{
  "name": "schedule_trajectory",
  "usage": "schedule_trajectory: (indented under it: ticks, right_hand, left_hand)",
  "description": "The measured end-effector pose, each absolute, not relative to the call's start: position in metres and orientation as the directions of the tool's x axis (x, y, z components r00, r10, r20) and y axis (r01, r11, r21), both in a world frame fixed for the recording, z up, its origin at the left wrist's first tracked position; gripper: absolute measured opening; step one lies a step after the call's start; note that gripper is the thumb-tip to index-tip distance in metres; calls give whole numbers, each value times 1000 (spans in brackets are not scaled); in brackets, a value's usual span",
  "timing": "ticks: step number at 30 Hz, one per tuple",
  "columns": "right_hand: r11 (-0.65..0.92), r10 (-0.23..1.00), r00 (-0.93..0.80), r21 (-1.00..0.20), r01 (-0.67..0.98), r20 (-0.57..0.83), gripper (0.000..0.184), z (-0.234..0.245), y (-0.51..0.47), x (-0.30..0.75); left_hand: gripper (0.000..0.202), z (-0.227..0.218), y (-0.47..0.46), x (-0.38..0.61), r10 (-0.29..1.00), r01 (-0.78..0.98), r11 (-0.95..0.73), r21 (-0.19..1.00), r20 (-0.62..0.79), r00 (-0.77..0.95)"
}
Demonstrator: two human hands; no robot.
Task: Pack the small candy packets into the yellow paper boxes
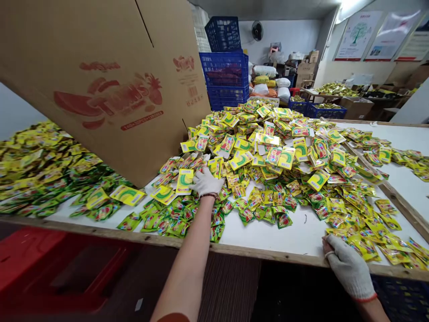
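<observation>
My left hand (206,182), in a white knitted glove, reaches into a heap of small packets in the middle of the table. Its fingers are stretched out and apart, with the tips beside a flat yellow box (185,181) printed with a green curved shape. Green packets (174,219) lie under and around the wrist. My right hand (350,266), gloved too, rests at the table's front edge with its fingers curled; what they hold, if anything, is hidden. Yellow packets (365,243) lie right beside it. Many yellow boxes (275,154) are piled higher behind both hands.
A large cardboard carton (134,98) stands tilted at the left, another packet heap (43,165) behind it. Wooden strips edge the white table (275,237). A red plastic stool (67,273) is below at left. Blue crates (224,71) and sacks (264,71) are stacked behind.
</observation>
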State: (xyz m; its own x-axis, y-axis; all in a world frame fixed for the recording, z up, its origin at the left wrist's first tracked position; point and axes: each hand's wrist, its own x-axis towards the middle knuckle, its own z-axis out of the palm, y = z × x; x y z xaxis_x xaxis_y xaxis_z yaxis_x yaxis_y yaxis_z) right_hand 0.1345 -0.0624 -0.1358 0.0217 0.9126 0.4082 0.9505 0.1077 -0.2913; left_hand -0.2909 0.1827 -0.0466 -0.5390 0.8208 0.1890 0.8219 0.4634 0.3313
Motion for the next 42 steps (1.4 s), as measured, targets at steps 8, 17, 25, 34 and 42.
schedule_trajectory:
  ticks: [8, 17, 25, 34, 42]
  right_hand:
    - [108, 944, -1, -306, 946, 330, 31, -104, -62, 120]
    - [58, 968, 38, -369, 928, 248, 23, -97, -61, 115]
    - [71, 967, 28, -375, 925, 253, 22, -107, -63, 122]
    - [84, 969, 5, -349, 933, 247, 23, -102, -61, 121]
    - [123, 964, -29, -348, 929, 263, 20, -98, -60, 121]
  left_hand:
    - [47, -14, 172, -284, 888, 900, 276, 337, 269, -373]
    - [43, -52, 144, -185, 989, 864, 3, 504, 128, -79]
    - [19, -61, 85, -160, 824, 760, -514, 398, 477, 306]
    - [16, -100, 80, -130, 872, 815, -484, 319, 258, 417]
    - [19, -103, 87, -128, 896, 789, -421, 447, 341, 285]
